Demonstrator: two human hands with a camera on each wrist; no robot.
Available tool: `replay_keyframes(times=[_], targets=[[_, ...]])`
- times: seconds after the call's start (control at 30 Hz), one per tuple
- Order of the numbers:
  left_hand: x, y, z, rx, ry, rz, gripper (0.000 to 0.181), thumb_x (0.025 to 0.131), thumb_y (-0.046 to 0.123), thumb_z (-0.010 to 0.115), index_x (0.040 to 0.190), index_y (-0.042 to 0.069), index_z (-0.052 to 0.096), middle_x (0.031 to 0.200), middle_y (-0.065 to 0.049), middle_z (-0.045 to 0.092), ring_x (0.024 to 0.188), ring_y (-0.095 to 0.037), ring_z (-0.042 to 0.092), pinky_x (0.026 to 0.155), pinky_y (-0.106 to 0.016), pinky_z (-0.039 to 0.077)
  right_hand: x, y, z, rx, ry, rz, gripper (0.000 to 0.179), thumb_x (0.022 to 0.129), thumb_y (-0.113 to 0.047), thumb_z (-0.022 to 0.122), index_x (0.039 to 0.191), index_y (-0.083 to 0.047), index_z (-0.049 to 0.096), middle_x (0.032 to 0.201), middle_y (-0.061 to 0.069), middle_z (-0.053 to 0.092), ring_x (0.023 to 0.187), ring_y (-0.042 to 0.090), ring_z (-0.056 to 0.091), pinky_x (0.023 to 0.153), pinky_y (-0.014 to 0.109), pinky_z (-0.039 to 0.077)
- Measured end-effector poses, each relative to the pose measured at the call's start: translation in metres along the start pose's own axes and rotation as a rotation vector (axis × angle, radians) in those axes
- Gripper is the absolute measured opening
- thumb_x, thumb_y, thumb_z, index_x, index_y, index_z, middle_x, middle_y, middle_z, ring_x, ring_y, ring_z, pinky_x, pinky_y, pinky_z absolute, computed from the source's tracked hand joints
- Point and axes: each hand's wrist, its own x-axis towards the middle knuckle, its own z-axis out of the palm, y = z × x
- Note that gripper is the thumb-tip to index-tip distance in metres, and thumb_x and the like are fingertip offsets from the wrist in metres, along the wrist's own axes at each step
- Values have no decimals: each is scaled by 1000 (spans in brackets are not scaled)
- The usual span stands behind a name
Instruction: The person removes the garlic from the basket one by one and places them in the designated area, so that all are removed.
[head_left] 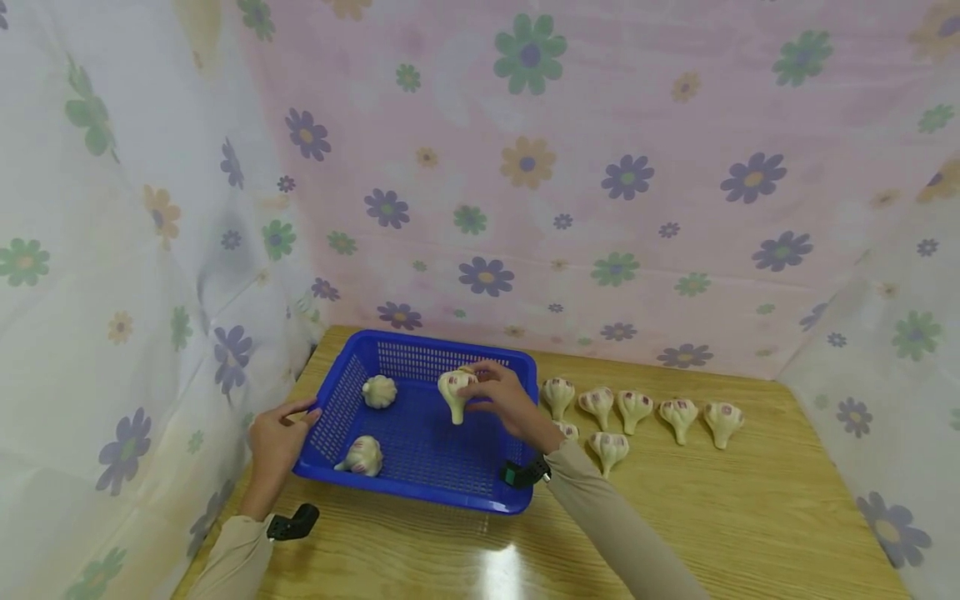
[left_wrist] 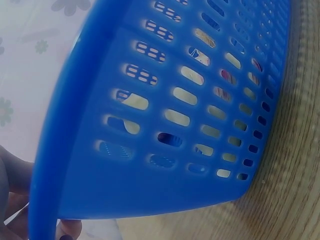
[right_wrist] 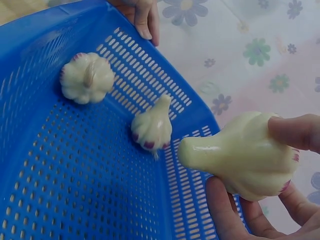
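My left hand (head_left: 279, 435) pinches the left rim of a blue plastic basket (head_left: 442, 343), its fingers on both sides of the edge in the left wrist view. Over the basket, my right hand (head_left: 510, 400) holds a garlic bulb (right_wrist: 250, 155) between thumb and fingers, the stem pointing down toward the front. Two more garlic bulbs lie inside: one near the back left corner (head_left: 379, 392), the other by the front left (head_left: 363, 457). In the right wrist view the held bulb is pale with purple marks at its base.
To the basket's right, several garlic bulbs (head_left: 678, 419) lie in two rows on the wooden table (head_left: 697, 517). One front-row bulb (head_left: 567, 431) is partly hidden by my right wrist. Flowered cloth (head_left: 570, 108) hangs behind the table and along both sides.
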Motion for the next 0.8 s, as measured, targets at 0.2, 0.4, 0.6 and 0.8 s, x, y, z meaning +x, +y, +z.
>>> replay_keyframes(times=[0.2, 0.4, 0.6, 0.8], targets=[[1, 0, 0, -8, 7, 13, 22, 82, 11, 73, 104, 5, 74, 84, -19, 70, 45, -15, 53, 39, -28, 38, -7, -3, -9, -9, 12, 9, 35, 75, 2, 71, 109, -1, 58, 107, 12, 58, 87, 23, 61, 76, 44, 52], [1, 0, 0, -9, 0, -7, 23, 83, 11, 72, 105, 4, 74, 87, -19, 70, 48, -14, 52, 40, -28, 38, -15, -6, -18, 1, 11, 15, 35, 77, 3, 70, 109, -1, 57, 105, 11, 57, 89, 22, 61, 80, 48, 50], [1, 2, 0, -12, -2, -13, 23, 83, 10, 72, 105, 4, 74, 86, -18, 70, 47, -14, 51, 40, -27, 37, -19, -5, -29, 6, 6, 11, 34, 79, 5, 66, 111, 0, 56, 106, 12, 54, 89, 23, 59, 77, 43, 52], [1, 3, -1, -22, -4, -10, 23, 83, 10, 72, 104, 2, 73, 82, -18, 69, 46, -12, 50, 40, -27, 36, -25, -5, -38, -7, 11, 20, 34, 80, 5, 66, 111, -1, 54, 108, 14, 52, 90, 23, 59, 80, 45, 50]])
